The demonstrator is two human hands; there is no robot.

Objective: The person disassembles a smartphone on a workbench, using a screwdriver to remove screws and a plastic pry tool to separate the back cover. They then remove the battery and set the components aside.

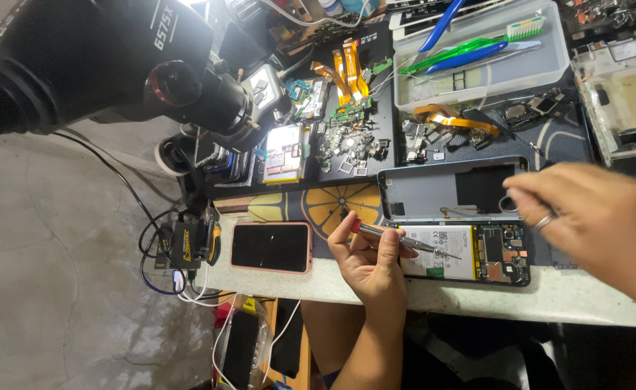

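Head view, looking down at a cluttered repair bench. Left hand is curled around a slim metal screwdriver with a red band near its top; thumb and fingers are closed on the shaft, and the tip points right, over the white battery of an opened smartphone with exposed circuit board. Whether the tip touches the battery cannot be told. The opened phone lies flat near the front edge of the pale worktop, just right of the left hand.

Right hand is blurred, with a ring on one finger. It is held above the right end of the opened phone and of a detached grey phone back cover with a dark rectangular patch. Its fingers are loosely bent with the tips drawn near each other; whether they hold anything cannot be told.

The back cover lies just behind the opened phone, parallel to it. To the left of the left hand, a smartphone in a pink case, screen dark, lies face up on the worktop. Behind these, a dark mat carries small loose parts and orange flex cables. A clear plastic tray with blue and green tools and a toothbrush sits at the back. A black microscope head overhangs the upper left.
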